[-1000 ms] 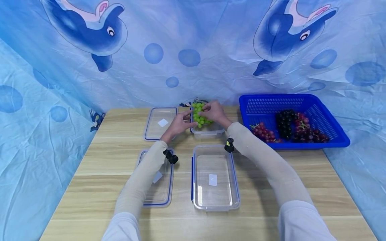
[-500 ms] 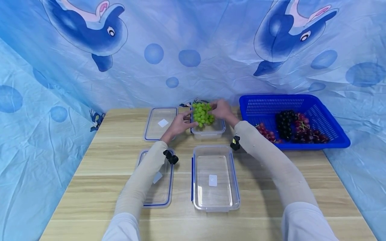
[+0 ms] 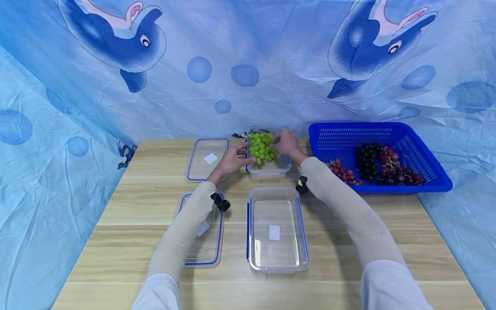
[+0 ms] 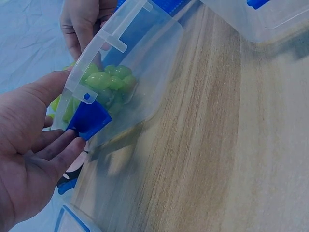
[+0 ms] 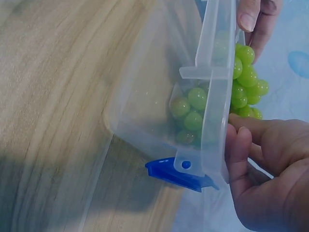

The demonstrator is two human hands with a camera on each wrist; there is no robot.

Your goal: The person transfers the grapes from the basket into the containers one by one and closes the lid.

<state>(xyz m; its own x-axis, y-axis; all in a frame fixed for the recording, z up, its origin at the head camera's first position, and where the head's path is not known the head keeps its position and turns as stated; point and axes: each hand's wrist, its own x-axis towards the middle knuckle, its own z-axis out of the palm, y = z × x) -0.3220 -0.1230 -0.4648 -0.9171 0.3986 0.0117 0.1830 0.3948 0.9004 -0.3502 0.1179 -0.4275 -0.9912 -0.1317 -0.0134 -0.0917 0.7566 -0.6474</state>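
Note:
A bunch of green grapes (image 3: 261, 147) lies in the clear food container (image 3: 268, 173) at the back middle of the table. My left hand (image 3: 232, 159) holds that container's left side. In the left wrist view its thumb lies over the rim while the fingers touch the blue latch (image 4: 89, 121) from outside. On the other side, my right hand (image 3: 287, 143) reaches in over the container, its bent fingers on the right edge of the bunch. In the right wrist view some of its fingertips are hidden behind the container rim (image 5: 218, 96).
A second clear container (image 3: 274, 254) stands in front. Two blue-edged lids, a back one (image 3: 201, 168) and a front one (image 3: 205, 247), lie to the left. At right, a blue basket (image 3: 438, 181) holds red grapes (image 3: 342, 172) and black grapes (image 3: 368, 159).
My right hand has moved from over the middle of the green grapes to their right edge, so more of the bunch shows. The left hand stays at the container's left side.

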